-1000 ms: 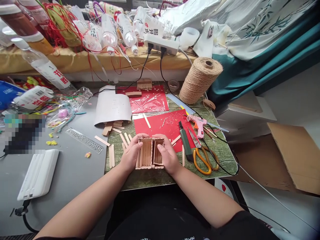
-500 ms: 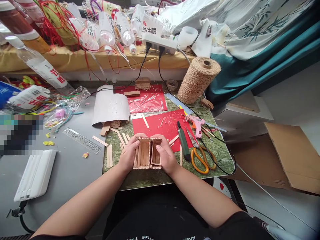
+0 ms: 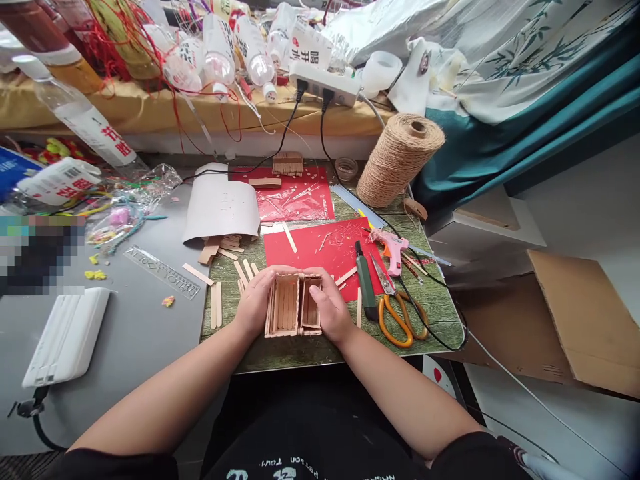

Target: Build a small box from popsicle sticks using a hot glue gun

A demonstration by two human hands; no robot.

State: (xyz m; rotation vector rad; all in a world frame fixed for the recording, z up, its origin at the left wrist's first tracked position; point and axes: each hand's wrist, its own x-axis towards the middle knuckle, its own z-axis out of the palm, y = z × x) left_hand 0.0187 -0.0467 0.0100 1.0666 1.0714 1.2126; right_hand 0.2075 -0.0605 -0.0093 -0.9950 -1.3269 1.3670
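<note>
The two-compartment craft-stick box is held over the green wood-grain table, close to the middle of its near edge, with the hollow sides facing up toward the wearer. The left hand has its grip wrapped round the outer left wall; the right hand grips the right wall, its thumb bent over the rim of the narrower compartment. Holding it well probably means even, light pressure from both sides, since thin sticks could bow or part at the joints; the right thumb would likely press more safely on the rim than on the inner wall. Keeping the box level and away from the scissors and utility knife, toward the table's right corner, seems wise, as does clearance from the loose craft sticks by its left edge.
</note>
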